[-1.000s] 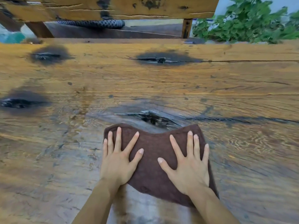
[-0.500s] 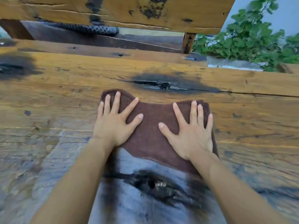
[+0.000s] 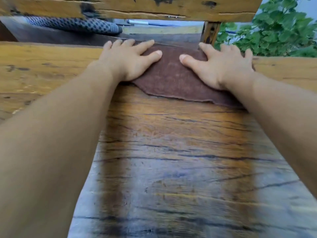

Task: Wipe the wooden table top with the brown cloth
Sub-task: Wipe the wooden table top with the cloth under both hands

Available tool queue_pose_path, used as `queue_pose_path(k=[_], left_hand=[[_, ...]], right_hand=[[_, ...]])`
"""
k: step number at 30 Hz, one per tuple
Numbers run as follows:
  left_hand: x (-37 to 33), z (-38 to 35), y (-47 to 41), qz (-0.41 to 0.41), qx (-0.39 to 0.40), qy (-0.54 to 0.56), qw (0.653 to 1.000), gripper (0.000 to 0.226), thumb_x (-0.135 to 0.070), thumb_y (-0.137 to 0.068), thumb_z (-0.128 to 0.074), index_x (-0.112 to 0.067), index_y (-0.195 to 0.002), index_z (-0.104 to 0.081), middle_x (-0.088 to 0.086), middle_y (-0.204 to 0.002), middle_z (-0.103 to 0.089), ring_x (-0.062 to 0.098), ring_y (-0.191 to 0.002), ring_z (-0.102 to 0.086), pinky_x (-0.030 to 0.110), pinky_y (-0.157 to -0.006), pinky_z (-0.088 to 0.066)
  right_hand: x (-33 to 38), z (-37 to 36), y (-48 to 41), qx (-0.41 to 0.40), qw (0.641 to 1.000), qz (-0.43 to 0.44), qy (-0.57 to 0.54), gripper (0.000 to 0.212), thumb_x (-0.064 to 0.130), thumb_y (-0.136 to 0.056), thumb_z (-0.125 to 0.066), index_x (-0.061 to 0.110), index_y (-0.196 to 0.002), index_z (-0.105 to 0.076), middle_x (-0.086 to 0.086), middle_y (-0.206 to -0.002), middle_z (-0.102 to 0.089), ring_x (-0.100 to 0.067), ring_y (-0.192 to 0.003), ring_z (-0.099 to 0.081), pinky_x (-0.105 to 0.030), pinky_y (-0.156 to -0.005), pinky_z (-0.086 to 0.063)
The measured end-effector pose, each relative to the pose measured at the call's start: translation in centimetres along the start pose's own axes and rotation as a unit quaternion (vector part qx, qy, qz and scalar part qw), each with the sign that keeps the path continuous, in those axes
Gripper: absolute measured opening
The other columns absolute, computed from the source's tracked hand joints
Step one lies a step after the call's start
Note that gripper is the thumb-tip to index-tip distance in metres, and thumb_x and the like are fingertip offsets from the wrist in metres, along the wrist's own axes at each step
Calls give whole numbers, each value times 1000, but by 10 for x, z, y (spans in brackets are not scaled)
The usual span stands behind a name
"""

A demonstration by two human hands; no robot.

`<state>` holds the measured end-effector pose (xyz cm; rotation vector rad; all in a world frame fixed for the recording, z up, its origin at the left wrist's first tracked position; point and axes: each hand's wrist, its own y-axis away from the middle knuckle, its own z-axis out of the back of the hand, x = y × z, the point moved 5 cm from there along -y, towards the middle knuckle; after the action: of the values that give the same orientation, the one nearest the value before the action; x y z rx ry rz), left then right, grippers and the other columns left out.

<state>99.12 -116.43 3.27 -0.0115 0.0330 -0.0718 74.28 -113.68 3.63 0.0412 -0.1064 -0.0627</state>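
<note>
The brown cloth (image 3: 171,78) lies flat at the far edge of the wooden table top (image 3: 171,143). My left hand (image 3: 127,60) presses palm-down on the cloth's left part, fingers spread and reaching the table's far edge. On the cloth's right part, my right hand (image 3: 223,66) presses down in the same flat way. Both arms are stretched far forward. The cloth's near edge shows between my forearms; its far edge is hidden under my fingers. The wood nearer to me looks darker and damp.
Beyond the table's far edge stands a wooden bench with a plank backrest (image 3: 137,7) and a dark patterned cushion (image 3: 73,24) on its seat. A green leafy plant (image 3: 277,31) grows at the back right. The table top stretches to both sides.
Both hands have pushed the cloth away from me, from the middle of the table to its far edge. My arms have stretched out, and the view has tilted forward.
</note>
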Motion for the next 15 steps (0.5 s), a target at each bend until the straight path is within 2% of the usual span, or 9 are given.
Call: queue_pose_path(k=[2, 5, 10, 15], left_hand=[[0, 1, -3, -10, -8, -8, 1000, 91, -96, -74, -4, -59, -156, -16, 5, -168, -29, 35, -153, -26, 57, -122, -16], [2, 1, 5, -17, -10, -4, 1000, 95, -99, -72, -4, -57, -157, -14, 6, -168, -29, 35, -153, -25, 57, -123, -16], [0, 4, 38, -8, 12, 16, 1000, 106, -108, -61, -4, -60, -156, -7, 8, -173, -12, 36, -157, -8, 54, -126, -7], [1, 1, 81, 10, 31, 32, 999, 106, -111, -58, -6, -65, -154, -5, 5, -174, 0, 34, -159, 1, 52, -127, -2]], right_hand=[[-2, 1, -1, -2, 1000, 2, 6, 112, 105, -67, -4, 47, -162, -19, -20, -168, -28, -41, -155, -21, -69, -123, -2], [-1, 2, 4, -4, 1000, 7, 3, 109, 103, -69, -6, 48, -163, -16, -20, -171, -21, -40, -157, -18, -66, -124, -1], [-4, 1, 25, 2, 1000, 16, -7, 103, 101, -74, -9, 50, -163, -8, -18, -174, -6, -34, -161, -4, -59, -127, 3], [-8, -3, 63, 19, 999, 28, -8, 104, 103, -72, -6, 53, -162, -1, -14, -175, 6, -31, -161, 7, -55, -128, 6]])
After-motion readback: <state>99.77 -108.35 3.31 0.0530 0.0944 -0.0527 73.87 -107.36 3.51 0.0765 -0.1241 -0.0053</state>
